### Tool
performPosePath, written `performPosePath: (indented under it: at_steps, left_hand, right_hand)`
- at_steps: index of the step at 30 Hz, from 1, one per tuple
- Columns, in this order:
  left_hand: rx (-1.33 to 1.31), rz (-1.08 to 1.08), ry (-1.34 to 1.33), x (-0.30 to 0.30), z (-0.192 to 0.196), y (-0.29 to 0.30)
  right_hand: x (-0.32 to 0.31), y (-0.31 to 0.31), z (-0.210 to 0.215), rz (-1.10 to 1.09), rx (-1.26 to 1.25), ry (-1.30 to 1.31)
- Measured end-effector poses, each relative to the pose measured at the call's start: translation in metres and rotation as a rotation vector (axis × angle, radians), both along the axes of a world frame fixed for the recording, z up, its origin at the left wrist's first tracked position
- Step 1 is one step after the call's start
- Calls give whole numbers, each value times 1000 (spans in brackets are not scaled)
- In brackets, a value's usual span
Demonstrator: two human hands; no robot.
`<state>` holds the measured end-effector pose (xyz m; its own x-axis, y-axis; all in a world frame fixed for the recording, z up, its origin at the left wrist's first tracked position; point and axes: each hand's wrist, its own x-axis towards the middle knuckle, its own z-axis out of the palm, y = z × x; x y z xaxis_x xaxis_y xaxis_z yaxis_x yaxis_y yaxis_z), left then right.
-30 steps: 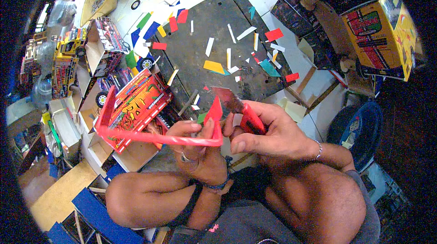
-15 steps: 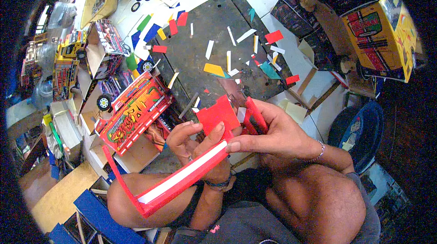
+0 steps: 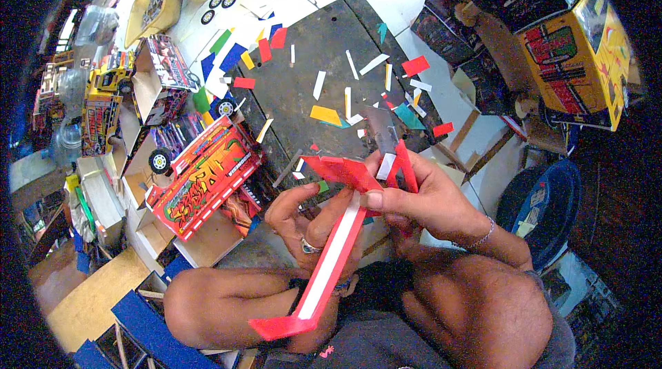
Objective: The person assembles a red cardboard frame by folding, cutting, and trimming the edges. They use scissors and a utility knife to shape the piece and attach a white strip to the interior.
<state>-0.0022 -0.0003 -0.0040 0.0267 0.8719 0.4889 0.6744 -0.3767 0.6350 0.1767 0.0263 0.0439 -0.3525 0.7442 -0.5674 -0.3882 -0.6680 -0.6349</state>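
Head view: red frame (image 3: 334, 252), apparently being pressed
Right hand (image 3: 445, 207): pinches it, holds cutter (image 3: 407, 168)
Left hand (image 3: 316, 232): curled against it
Frame: likely needs steadying

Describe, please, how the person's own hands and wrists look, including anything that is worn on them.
The left hand wears a silver-coloured ring; a dark wristband shows partly at its wrist. The right hand has a thin, silver-coloured chain bracelet around the wrist. Both hands are ungloved, with no sleeve visible at either wrist.
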Motion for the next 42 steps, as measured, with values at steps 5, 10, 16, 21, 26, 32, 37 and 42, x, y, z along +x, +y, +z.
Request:
performPosePath:
  at_steps: [5, 10, 16, 21, 26, 32, 37, 42]
  left_hand:
    - [-155, -2, -97, 6, 13, -6]
    - [-182, -98, -187, 6, 15, -1]
    - [-133, -98, -219, 6, 13, 0]
    - [-132, -126, -342, 4, 7, -4]
    - [-135, -154, -720, 12, 0, -6]
    - [-386, -94, -1061, 16, 18, 0]
    - [-651, -11, -961, 15, 25, 6]
    - [-673, 28, -900, 11, 23, 7]
  right_hand:
    - [2, -1, -6, 3, 26, -34]
    - [2, -1, -9, -5, -7, -55]
    - [2, -1, -8, -24, -72, -51]
    - [1, 0, -8, -25, -72, -47]
    - [3, 0, -9, -83, -34, -62]
    - [3, -1, -11, -68, -28, -24]
    - [0, -2, -9, -5, -15, -131]
    - [-2, -5, -14, -2, 85, -174]
